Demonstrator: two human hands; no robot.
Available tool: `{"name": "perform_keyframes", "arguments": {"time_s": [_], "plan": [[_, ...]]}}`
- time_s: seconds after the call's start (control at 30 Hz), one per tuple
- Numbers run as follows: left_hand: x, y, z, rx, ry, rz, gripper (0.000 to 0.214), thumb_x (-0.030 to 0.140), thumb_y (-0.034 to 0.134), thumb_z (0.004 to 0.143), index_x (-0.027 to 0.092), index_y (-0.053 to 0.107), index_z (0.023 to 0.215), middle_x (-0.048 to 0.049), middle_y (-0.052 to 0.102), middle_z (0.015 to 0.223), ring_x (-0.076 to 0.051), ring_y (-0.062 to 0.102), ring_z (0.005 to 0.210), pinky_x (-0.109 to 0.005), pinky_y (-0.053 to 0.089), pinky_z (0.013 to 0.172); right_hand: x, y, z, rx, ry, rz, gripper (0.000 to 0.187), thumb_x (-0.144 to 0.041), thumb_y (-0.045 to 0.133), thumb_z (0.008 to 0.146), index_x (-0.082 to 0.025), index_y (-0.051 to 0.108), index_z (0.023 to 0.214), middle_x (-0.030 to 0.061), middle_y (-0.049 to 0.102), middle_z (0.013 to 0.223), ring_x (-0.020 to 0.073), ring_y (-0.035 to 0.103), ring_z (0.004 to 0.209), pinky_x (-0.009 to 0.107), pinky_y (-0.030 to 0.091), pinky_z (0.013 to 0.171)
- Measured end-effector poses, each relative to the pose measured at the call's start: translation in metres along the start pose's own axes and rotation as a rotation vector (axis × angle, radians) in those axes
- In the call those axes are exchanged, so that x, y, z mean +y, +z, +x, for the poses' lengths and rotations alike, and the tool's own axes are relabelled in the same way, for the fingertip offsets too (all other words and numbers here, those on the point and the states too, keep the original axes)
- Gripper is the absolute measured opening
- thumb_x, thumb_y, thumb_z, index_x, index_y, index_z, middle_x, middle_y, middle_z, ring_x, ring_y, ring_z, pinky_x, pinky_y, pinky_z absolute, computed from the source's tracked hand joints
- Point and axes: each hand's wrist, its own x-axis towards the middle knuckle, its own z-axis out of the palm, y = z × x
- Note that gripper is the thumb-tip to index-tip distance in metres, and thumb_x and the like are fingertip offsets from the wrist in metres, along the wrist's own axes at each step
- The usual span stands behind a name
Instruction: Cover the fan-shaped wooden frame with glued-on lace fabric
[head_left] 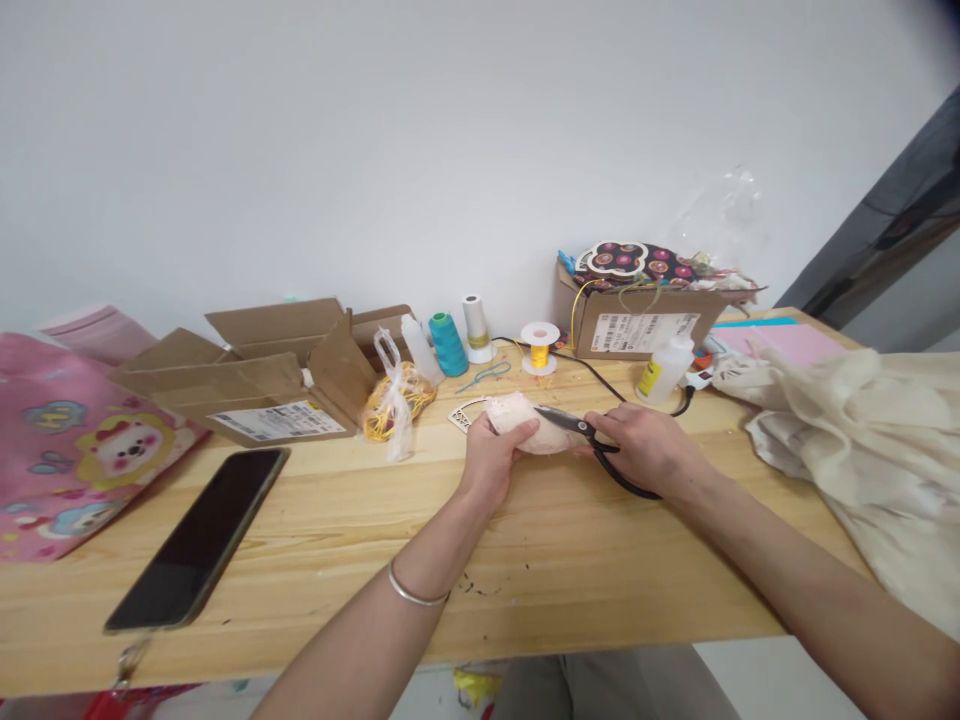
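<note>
My left hand [491, 455] is closed around a small cream fabric piece [525, 420] and holds it just above the wooden table [360, 520]. My right hand [645, 448] grips black scissors [592, 445] by their looped handles. The blades point left and rest against the fabric piece. A silver bangle circles my left wrist.
A dark phone [202, 535] lies front left. Open cardboard boxes [255, 385] stand behind it, beside a bag of yellow cord [394, 400]. Thread spools [450, 343] and a glue bottle [664, 365] line the back. Cream cloth [862, 450] heaps at right, pink patterned fabric [67, 450] at left.
</note>
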Motion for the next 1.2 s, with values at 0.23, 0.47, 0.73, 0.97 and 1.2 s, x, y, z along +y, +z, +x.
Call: {"name": "perform_keyframes", "arguments": {"time_s": [0.23,0.47,0.73,0.97,1.2], "plan": [[0.001,0.0,-0.001,0.032,-0.008,0.008,0.042,0.012,0.076,0.047,0.013,0.059,0.085,-0.004,0.068,0.082,-0.017,0.063,0.072,-0.033,0.05,0.072,0.002,0.003,0.0,0.001,-0.002,-0.023,0.034,-0.046,0.046,0.08,-0.019,0.061,0.093,0.0072,0.066,0.074,0.0198,0.059,0.073,0.026,0.03,0.053],[0.0,-0.002,0.001,-0.003,-0.002,0.03,0.039,0.013,0.075,0.05,0.014,0.059,0.086,-0.0049,0.067,0.083,-0.018,0.063,0.073,-0.035,0.05,0.071,0.004,0.003,-0.001,-0.004,0.002,0.021,0.038,-0.051,0.044,0.079,-0.02,0.062,0.092,0.006,0.065,0.07,0.0189,0.058,0.07,0.025,0.028,0.052],[-0.002,0.0,0.001,0.006,0.02,0.085,0.039,0.014,0.074,0.051,0.013,0.057,0.087,-0.0064,0.067,0.085,-0.019,0.063,0.075,-0.037,0.05,0.071,0.011,0.003,-0.003,0.028,-0.026,0.113,0.048,-0.057,0.054,0.069,-0.019,0.061,0.097,0.0061,0.065,0.075,0.02,0.057,0.072,0.025,0.034,0.057],[-0.004,-0.002,0.002,-0.039,0.053,0.128,0.039,0.015,0.072,0.055,0.012,0.057,0.09,-0.0084,0.067,0.088,-0.02,0.062,0.078,-0.04,0.048,0.077,0.008,0.0,-0.002,-0.008,-0.027,0.092,0.044,-0.055,0.047,0.075,-0.019,0.061,0.096,0.0076,0.065,0.075,0.0207,0.058,0.074,0.026,0.036,0.06],[-0.004,-0.001,0.001,-0.076,0.035,0.126,0.037,0.014,0.071,0.055,0.012,0.058,0.09,-0.0074,0.067,0.088,-0.019,0.062,0.077,-0.038,0.047,0.077,-0.001,-0.004,-0.002,-0.065,0.019,0.109,0.04,-0.052,0.045,0.078,-0.02,0.059,0.097,0.0067,0.065,0.078,0.0189,0.06,0.07,0.025,0.035,0.055]]}}
